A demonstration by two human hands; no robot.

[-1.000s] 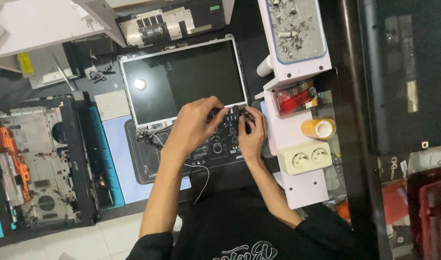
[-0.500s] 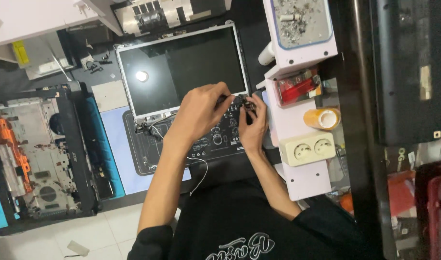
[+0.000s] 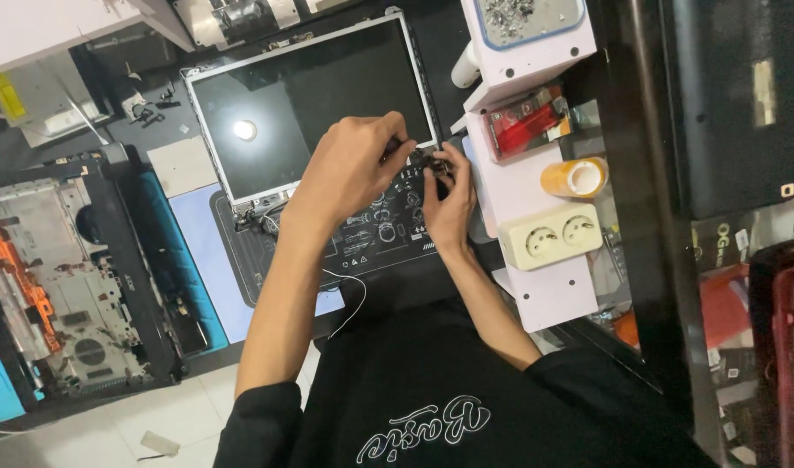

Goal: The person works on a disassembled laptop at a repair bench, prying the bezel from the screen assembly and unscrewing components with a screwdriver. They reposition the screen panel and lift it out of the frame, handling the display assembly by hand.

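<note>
A small dark part sits pinched between the fingertips of the left hand and the right hand, both grips closed on it just at the lower right corner of the bare laptop screen panel, above the dark work mat. A slip here could scratch the panel or tug the thin white wire trailing off the mat. Room is tight: a white shelf unit with a socket block crowds the right, an opened laptop chassis the left.
</note>
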